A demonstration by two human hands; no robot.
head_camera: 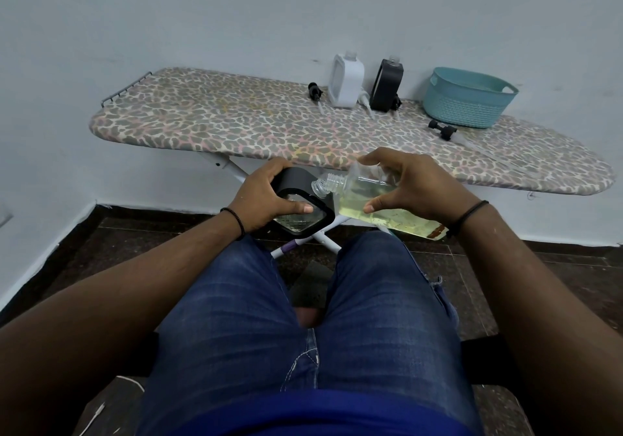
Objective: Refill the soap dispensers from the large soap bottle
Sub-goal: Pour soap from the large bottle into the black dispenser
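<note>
My left hand point(261, 196) grips a black soap dispenser point(300, 199) with a clear body, held above my lap. My right hand point(409, 188) grips the large clear soap bottle point(357, 196), which holds yellowish liquid. The bottle is tilted to the left, and its open threaded neck touches the dispenser's open neck. On the ironing board point(236, 122) a white dispenser point(345, 81) and a second black dispenser point(386, 85) stand without their pumps. Loose pump heads lie at the left point(315, 93), between the dispensers point(365, 100) and at the right point(445, 130).
A teal woven basket point(468, 98) sits at the board's back right, against the white wall. The board's white legs cross behind my hands. My knees in blue jeans fill the foreground over a dark tiled floor.
</note>
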